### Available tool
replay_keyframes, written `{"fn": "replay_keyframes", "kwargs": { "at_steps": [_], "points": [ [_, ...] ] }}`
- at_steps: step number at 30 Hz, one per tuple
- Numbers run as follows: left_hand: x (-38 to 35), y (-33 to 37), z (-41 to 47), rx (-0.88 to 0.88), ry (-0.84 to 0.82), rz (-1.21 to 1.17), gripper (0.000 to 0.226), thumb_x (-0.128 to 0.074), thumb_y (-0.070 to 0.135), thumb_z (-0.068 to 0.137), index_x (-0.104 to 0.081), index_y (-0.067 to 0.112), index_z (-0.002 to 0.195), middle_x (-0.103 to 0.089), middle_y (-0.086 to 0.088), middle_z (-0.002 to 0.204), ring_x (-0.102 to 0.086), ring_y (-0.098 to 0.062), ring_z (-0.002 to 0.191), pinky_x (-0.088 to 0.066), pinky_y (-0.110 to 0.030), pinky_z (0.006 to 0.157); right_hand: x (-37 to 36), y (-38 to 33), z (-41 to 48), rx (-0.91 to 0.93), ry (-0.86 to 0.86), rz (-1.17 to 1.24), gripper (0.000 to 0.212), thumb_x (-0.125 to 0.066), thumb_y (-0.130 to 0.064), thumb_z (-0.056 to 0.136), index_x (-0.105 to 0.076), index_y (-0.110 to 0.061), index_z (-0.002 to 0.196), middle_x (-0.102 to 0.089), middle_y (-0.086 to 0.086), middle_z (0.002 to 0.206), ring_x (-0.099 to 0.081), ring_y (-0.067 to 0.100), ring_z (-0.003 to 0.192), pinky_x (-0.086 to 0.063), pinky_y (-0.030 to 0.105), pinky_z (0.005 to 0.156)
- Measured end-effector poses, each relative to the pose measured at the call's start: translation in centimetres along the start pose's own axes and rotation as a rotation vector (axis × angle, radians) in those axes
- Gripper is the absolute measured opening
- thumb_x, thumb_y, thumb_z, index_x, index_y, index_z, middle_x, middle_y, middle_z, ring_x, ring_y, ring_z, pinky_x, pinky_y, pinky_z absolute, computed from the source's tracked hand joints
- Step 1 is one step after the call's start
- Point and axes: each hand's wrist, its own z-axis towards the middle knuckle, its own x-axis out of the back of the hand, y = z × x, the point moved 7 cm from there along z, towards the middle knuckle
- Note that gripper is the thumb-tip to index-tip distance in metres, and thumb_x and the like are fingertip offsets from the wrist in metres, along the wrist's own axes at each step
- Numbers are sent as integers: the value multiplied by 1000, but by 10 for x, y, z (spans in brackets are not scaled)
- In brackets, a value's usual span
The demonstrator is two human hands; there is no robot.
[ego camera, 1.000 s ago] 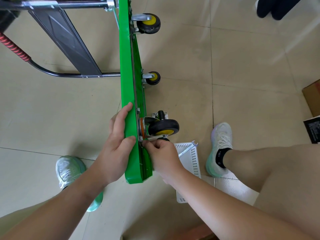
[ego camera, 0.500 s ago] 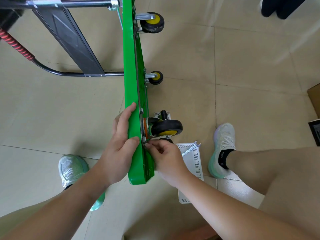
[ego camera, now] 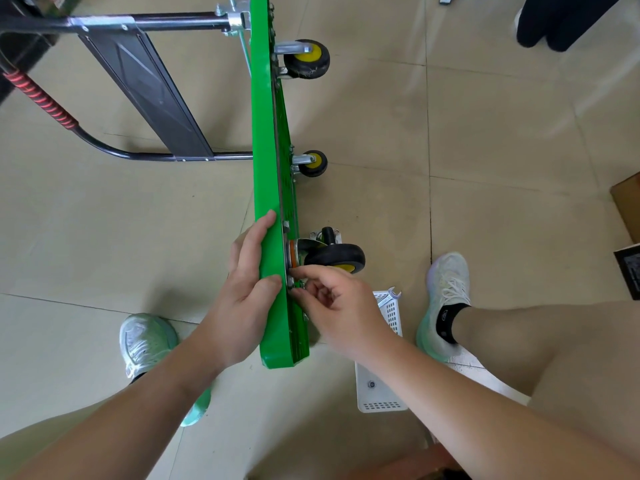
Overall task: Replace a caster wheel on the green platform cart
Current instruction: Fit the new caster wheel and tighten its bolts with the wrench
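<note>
No legible text; print on black box (ego camera: pixel 628 268) too blurred.

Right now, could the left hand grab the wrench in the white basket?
Probably not. The left hand grips the green cart, standing on edge, and the wrench lies in the white basket on the cart's far side.
</note>
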Motion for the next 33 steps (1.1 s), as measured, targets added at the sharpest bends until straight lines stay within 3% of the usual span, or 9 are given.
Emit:
{"fn": "replay_keyframes", "kwargs": {
  "at_steps": [5, 12, 18, 27, 33],
  "points": [
    [0, 0, 1, -2, -8, 2, 75, -40, 17, 86, -19, 50, 150, -28, 26, 148, -28, 14, 139, -19, -3, 111, -3, -1, 2, 25, -5, -46, 14, -69, -20, 92, -73, -17, 106, -64, 2, 82, -60, 19, 69, -53, 40, 65],
    [0, 0, 1, -8, -11, -10, 76, -40, 15, 86, -20, 44, 152, -29, 13, 153, -29, 9, 141, -19, -6, 113, -2, -14, 3, 120, -32, -184, 9, -64, -16, 96, -71, -15, 101, -54, -5, 77, -50, 8, 65, -34, 11, 61],
    [-1, -1, 0, -5, -10, -18, 76, -40, 13, 86, -20, 40, 154, -29, 11, 155, -28, 9, 143, -19, -6, 114, -1, -18, 4, 153, -48, -219, 8, -65, -13, 96, -71, -13, 101, -45, -17, 76, -48, -2, 69, -33, 9, 64],
    [-1, -1, 0, 2, -6, -27, 77, -40, 13, 85, -20, 38, 156, -29, 18, 153, -28, 13, 140, -20, -4, 112, 1, -18, 6, 144, -53, -215, 9, -66, -13, 94, -72, -13, 102, -43, -19, 75, -48, -2, 69, -32, 8, 64],
    [0, -3, 0, 9, -8, -30, 77, -40, 14, 86, -20, 41, 156, -29, 17, 155, -27, 9, 143, -21, -6, 114, -2, -8, -1, 58, -18, -97, 18, -68, -17, 94, -72, -16, 111, -62, -9, 84, -59, 9, 73, -46, 14, 67]
  ]
}}
